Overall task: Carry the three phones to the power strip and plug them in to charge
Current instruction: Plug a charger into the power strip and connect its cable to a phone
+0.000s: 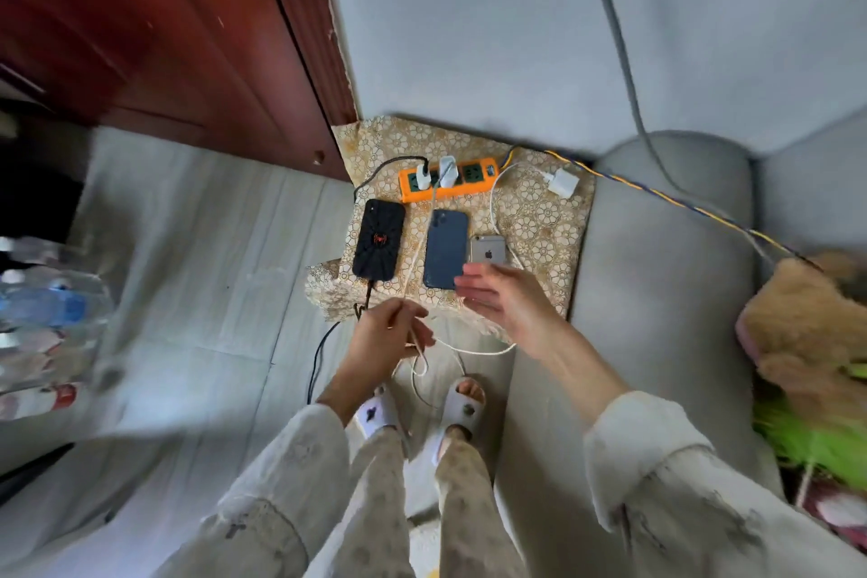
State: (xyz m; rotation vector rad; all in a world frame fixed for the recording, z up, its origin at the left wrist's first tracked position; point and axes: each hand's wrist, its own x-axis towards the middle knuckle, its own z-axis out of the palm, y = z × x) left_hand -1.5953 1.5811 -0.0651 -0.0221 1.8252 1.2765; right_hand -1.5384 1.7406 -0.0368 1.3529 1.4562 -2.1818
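Three phones lie face down on a small table with a patterned cloth (pixel 539 221): a black phone (pixel 379 238) with a black cable in its near end, a dark blue phone (pixel 444 248) in the middle, and a small silver phone (pixel 489 248) on the right. Behind them sits the orange power strip (pixel 474 188) with two white chargers plugged in. A third white charger (pixel 563 182) lies loose to its right. My left hand (pixel 391 338) pinches a white cable (pixel 474 350) near the table's front edge. My right hand (pixel 502 298) hovers open over the near ends of the blue and silver phones.
A dark red wooden cabinet (pixel 187 38) stands at the left. A grey sofa (pixel 657 272) lies to the right, with a tan plush toy (pixel 811 333) on it. A yellow-and-blue cord (pixel 657 197) runs from the strip over the sofa. Plastic bottles (pixel 42 319) sit far left.
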